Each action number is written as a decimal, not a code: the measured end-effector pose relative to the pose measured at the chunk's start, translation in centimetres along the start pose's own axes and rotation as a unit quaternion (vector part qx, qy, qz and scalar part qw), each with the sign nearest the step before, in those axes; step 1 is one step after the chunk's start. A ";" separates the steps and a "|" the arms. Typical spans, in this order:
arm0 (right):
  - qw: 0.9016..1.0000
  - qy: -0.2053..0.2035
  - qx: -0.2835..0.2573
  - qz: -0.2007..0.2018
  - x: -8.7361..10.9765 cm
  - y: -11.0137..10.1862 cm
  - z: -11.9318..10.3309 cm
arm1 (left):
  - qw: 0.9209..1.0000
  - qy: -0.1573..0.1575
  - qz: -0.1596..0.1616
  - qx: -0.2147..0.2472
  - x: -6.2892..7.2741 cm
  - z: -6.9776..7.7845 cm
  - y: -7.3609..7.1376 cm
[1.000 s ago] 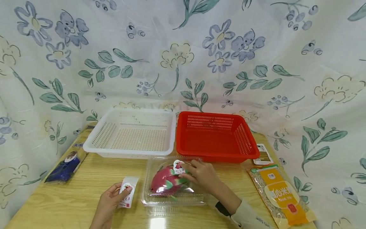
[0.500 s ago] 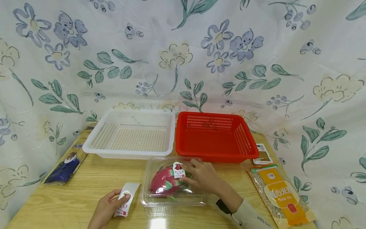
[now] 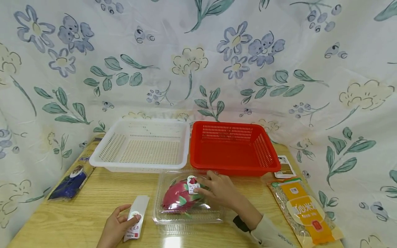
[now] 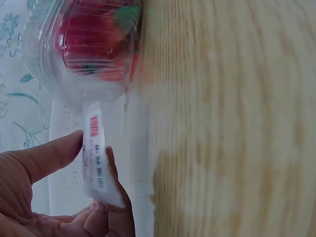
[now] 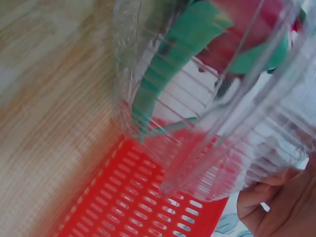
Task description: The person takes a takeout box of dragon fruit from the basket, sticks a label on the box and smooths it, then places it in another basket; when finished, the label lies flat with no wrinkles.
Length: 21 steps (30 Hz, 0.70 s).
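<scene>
My left hand (image 3: 116, 224) pinches a white strip of label paper (image 3: 141, 205) between thumb and fingers. The strip carries a printed dragon fruit label. In the left wrist view that strip (image 4: 94, 163) stands nearly edge-on beside the thumb. A clear plastic clamshell box (image 3: 161, 215), lid down, has a pink and green dragon fruit (image 3: 176, 198) inside. Over its lid, my right hand (image 3: 223, 193) holds a small fruit sticker (image 3: 192, 187) at its right edge with index finger and thumb; whether the sticker adheres to the lid cannot be seen. The right wrist view shows curled fingers (image 5: 261, 200) beside the box.
Behind the box stand a white basket (image 3: 102, 160) and a red basket (image 3: 235, 170), side by side. A blue and gold packet (image 3: 69, 181) lies at left. At right lie a yellow-labelled grain bag (image 3: 305, 210) and a small flat pack (image 3: 283, 165). A floral cloth (image 3: 198, 69) hangs behind.
The sticker at the right fingertips has turned and shifted slightly toward me over the lid. The left hand's strip has tilted and moved a little. Box and baskets keep their places.
</scene>
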State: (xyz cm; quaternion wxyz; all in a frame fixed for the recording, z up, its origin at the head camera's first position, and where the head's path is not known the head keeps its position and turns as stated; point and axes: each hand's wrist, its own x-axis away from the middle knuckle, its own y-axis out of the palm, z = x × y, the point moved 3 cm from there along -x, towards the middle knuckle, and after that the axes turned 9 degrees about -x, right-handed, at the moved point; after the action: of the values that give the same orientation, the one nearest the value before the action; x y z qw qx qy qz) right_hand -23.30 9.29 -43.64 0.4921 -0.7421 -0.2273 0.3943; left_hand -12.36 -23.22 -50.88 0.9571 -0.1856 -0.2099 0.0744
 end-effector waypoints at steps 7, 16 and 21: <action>1.000 0.003 0.018 0.020 0.1 0.2 0.0 | 0.999 0.008 0.023 -0.044 0.1 0.2 -0.1; 1.000 0.020 0.020 0.004 0.2 0.3 -0.4 | 0.996 0.013 0.036 -0.079 0.4 0.2 -0.4; 0.999 0.033 0.009 -0.013 0.3 0.2 -0.5 | 0.989 0.022 0.059 -0.137 0.7 0.5 -1.0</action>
State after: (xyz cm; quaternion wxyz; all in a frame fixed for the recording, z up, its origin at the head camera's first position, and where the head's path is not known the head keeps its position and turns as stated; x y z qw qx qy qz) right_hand -22.75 9.20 -43.84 0.5106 -0.7473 -0.2173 0.3655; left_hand -11.89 -23.89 -49.83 0.9208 -0.3287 -0.1861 0.0972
